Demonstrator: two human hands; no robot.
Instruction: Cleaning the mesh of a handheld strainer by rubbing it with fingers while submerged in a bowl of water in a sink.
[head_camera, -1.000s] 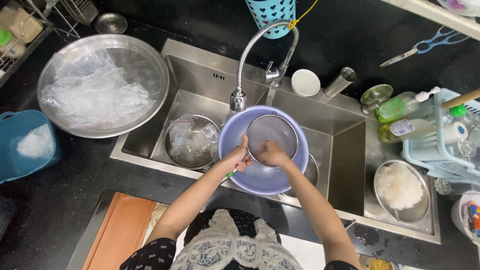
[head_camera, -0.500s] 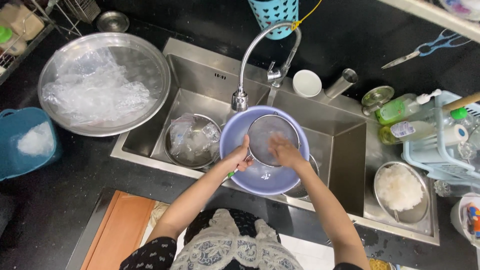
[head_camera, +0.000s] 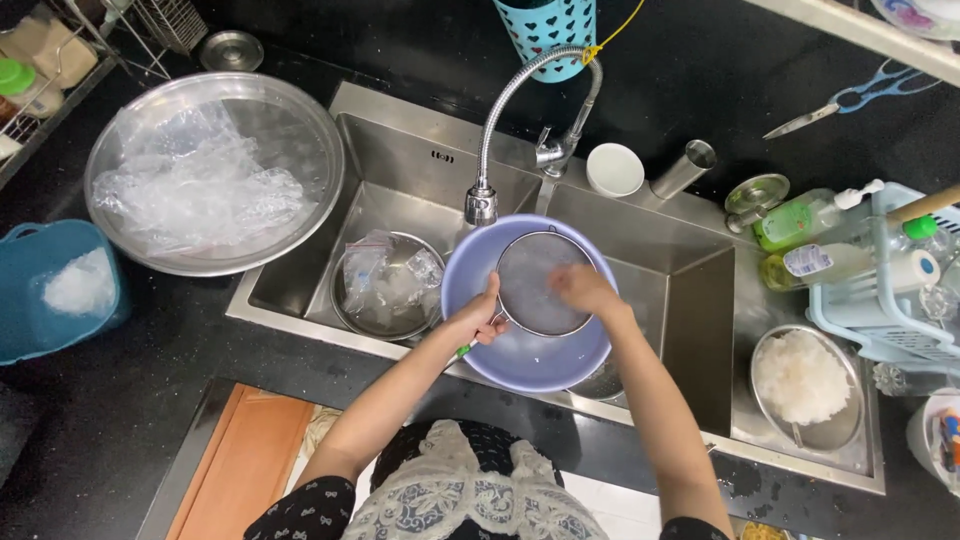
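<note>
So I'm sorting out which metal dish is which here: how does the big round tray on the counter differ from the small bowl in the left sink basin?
The big round tray sits on the black counter, while the small bowl sits down in the left sink basin. The tray is much wider and shallow; the bowl is far smaller. The tray's clear plastic is spread out loosely, the bowl's crumpled up. Both are round, shiny metal, and neither hand touches them.

Head camera, straight down, over sink (head_camera: 690, 250)

Both forearms reach forward — left hand (head_camera: 481, 318) curled in a grip, right hand (head_camera: 583, 289) blurred, fingers bent.
</note>
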